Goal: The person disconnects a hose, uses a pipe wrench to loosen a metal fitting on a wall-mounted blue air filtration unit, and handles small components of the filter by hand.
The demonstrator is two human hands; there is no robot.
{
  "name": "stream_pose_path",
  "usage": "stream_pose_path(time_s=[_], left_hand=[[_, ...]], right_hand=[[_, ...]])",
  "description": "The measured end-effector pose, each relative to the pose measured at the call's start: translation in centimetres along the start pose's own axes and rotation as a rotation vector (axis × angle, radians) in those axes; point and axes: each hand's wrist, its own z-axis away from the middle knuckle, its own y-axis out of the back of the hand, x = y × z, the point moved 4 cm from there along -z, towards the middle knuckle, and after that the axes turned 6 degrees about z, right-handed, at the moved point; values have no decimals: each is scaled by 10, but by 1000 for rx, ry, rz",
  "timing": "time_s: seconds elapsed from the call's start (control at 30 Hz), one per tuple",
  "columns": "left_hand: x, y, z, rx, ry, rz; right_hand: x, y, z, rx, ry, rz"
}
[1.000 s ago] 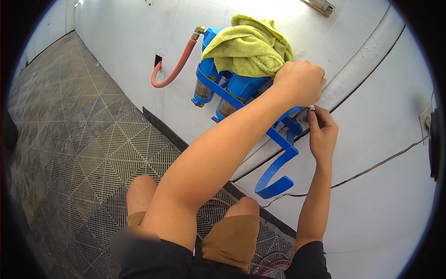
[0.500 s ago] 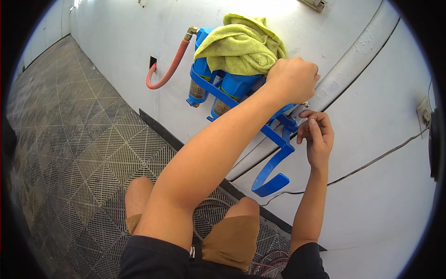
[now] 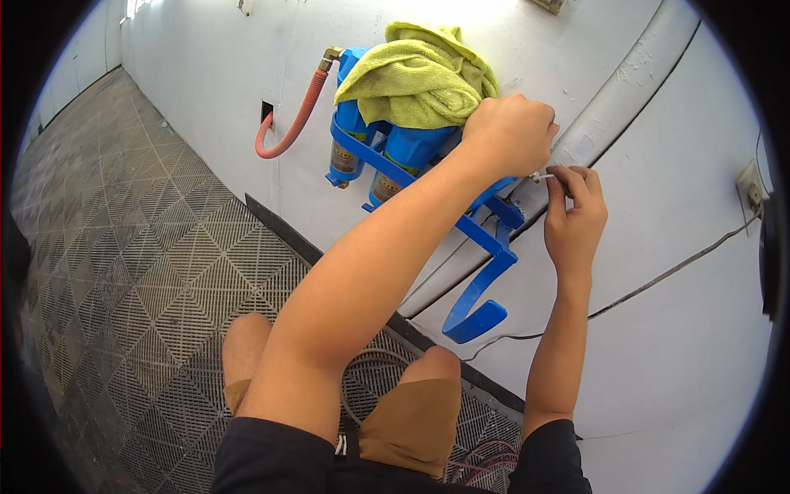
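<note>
A blue air filter unit [image 3: 406, 151] with several canisters in a blue bracket is mounted on the white wall. A yellow-green cloth [image 3: 411, 86] lies bunched on top of it. My left hand [image 3: 510, 136] reaches across to the unit's right end, its fingers curled closed; what they grip is hidden behind the hand. Just below and to the right, my right hand [image 3: 576, 210] pinches thumb and fingertips at a small whitish piece [image 3: 541, 176] that sticks out beside my left hand. Its kind is too small to tell.
A red hose [image 3: 304, 115] runs from the unit's left fitting into a hole in the wall. Below the bracket curves a blue hook [image 3: 475, 323]. A dark cable [image 3: 666, 280] crosses the wall to an outlet [image 3: 751, 196]. Grey grating [image 3: 164, 288] covers the floor.
My right hand has moved up and to the right, and its loosely curled fingers have closed in a pinch on the small whitish piece. My left hand stays at the unit's right end.
</note>
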Motion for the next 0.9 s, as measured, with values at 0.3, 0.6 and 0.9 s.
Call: stream_pose_path(time_s=[0.3, 0.6, 0.9], left_hand=[[1, -4, -1, 20, -47, 7], [-2, 0, 0, 15, -44, 2], [0, -2, 0, 12, -44, 11]], right_hand=[[38, 1, 36, -330, -252, -181], [25, 5, 30, 10, -608, -1016], [19, -20, 36, -305, -603, -591]])
